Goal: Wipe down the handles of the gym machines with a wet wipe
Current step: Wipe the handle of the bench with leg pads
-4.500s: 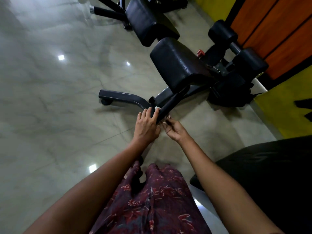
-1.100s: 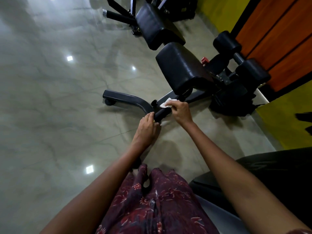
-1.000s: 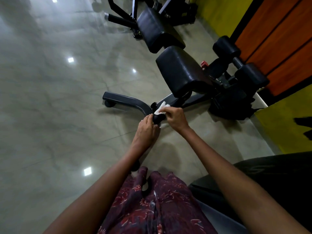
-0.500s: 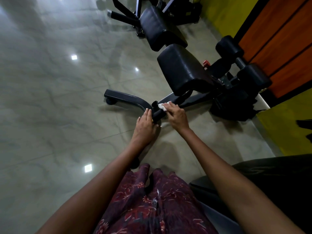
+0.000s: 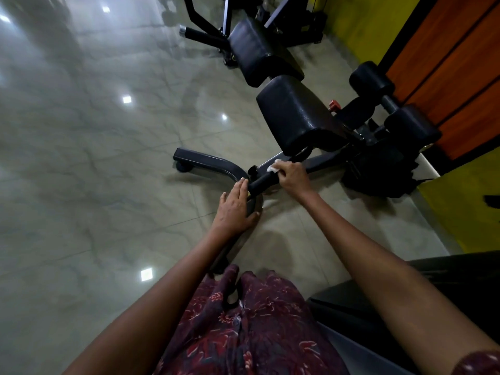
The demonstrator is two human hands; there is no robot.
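A black handle bar [image 5: 261, 182] of a gym bench juts toward me at the centre of the view. My right hand [image 5: 290, 177] is wrapped around the bar with a white wet wipe [image 5: 272, 168] pressed under its fingers. My left hand [image 5: 234, 208] rests flat, fingers together, on the near end of the bar and the frame below it. It holds nothing. The bench's black padded seat [image 5: 297, 117] sits just beyond the bar.
A curved black base leg [image 5: 208, 161] lies on the glossy tiled floor [image 5: 94, 158] to the left. Black foam rollers [image 5: 392, 104] stand at the right by an orange and yellow wall [image 5: 446, 63]. Another black bench [image 5: 257, 55] stands farther back. A dark pad [image 5: 446, 280] is at my right.
My right hand has slid the wipe up and down along the bar. My left hand has loosened from a grip to lie flat on the bar's end. The camera has shifted slightly.
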